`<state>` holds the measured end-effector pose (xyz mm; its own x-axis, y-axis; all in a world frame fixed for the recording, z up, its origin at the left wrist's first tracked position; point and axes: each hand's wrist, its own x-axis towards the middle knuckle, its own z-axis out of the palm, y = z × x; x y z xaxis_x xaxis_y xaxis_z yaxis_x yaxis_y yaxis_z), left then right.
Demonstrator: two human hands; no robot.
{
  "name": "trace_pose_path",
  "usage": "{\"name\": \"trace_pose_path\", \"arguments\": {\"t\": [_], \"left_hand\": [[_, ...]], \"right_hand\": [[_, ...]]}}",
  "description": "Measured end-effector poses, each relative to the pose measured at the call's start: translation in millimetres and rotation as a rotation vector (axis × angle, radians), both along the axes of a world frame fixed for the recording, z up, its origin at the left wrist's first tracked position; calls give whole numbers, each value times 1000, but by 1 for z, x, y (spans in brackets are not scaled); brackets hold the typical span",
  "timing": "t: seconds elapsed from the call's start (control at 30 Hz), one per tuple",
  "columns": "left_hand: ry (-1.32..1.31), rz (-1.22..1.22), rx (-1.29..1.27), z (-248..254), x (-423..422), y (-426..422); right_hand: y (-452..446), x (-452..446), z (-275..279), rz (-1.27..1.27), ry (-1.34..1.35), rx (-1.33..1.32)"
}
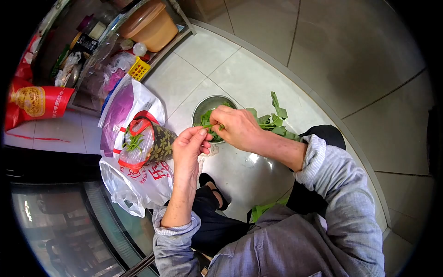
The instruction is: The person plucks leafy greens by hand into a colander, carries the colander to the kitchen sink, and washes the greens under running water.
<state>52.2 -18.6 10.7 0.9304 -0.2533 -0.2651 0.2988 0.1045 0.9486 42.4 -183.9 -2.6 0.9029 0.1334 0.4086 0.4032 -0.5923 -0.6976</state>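
Note:
Above a metal colander (199,110) of green leaves (215,134), my two hands meet over a thin green stem (207,126). My left hand (188,144) pinches the stem's left end between thumb and forefinger. My right hand (236,128) is closed round the stem's other part. Leafy greens (275,121) stick out to the right, beyond my right wrist. Whether they join the stem in my fingers is hidden by my right hand.
At the left, a leaf-patterned bin (162,144) lined with a plastic bag holds green scraps (134,142). White plastic bags (138,184) lie around it. A shelf with a lidded tub (150,27) stands at the upper left. A black shoe (223,200) is on the tiled floor.

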Motion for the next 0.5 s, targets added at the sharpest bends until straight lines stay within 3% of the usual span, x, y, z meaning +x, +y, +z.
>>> {"name": "trace_pose_path", "arguments": {"t": [0.27, 0.37, 0.5], "left_hand": [[71, 49, -68, -4, 5, 5], [129, 81, -136, -3, 5, 5], [176, 66, -263, -6, 5, 5]], "right_hand": [[1, -1, -1, 97, 21, 95], [4, 2, -8, 173, 86, 304], [7, 5, -13, 281, 439, 635]]}}
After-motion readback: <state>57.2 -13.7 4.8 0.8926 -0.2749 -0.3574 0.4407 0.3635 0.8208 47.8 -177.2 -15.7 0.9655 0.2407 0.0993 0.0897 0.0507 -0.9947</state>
